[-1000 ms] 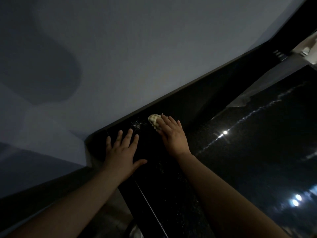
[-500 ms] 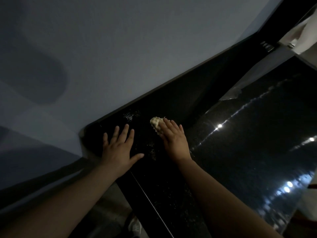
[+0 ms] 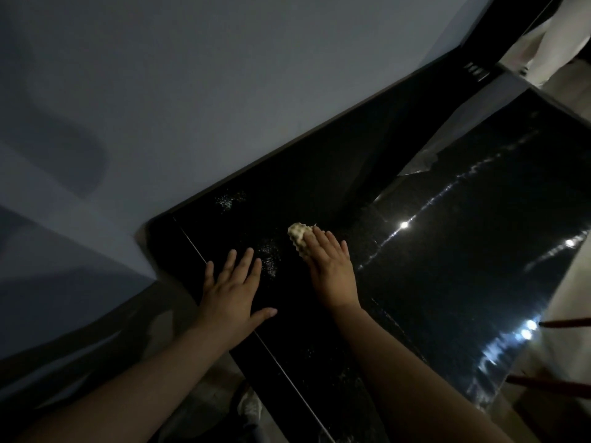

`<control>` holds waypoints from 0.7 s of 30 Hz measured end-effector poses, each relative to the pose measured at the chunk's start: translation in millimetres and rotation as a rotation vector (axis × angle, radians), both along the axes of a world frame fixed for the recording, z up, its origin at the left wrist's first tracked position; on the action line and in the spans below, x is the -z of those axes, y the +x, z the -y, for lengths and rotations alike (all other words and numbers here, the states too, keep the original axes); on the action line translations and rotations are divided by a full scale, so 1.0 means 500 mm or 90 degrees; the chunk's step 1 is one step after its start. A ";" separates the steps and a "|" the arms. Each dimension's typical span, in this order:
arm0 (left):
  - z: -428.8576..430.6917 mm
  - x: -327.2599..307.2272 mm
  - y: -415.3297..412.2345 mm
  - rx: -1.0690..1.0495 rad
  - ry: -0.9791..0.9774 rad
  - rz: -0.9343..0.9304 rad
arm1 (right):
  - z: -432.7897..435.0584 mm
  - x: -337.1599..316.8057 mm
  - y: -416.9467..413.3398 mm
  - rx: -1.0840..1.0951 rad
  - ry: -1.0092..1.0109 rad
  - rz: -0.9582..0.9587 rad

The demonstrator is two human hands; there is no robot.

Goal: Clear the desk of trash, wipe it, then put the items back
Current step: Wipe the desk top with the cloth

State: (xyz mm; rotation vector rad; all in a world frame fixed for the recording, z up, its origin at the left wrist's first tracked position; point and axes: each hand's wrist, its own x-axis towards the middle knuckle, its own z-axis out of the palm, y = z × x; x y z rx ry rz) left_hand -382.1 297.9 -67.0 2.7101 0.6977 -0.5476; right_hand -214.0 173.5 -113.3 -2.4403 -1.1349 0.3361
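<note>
Flat-fingered, the right hand (image 3: 332,266) is pressing a pale cloth (image 3: 298,234) onto the black desk (image 3: 447,282); beside it, the left hand (image 3: 232,290) is lying spread, holding nothing.

2 hands (image 3: 230,292) (image 3: 332,270), 1 cloth (image 3: 297,233), 1 desk (image 3: 447,282).

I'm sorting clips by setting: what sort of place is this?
Likely a dim indoor room, home or office: a glossy black desk against a plain pale wall, with lamp reflections on its top.
</note>
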 end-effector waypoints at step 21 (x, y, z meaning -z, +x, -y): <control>0.064 -0.002 0.005 0.013 0.026 -0.075 | 0.185 -0.014 -0.046 0.070 -0.002 -0.034</control>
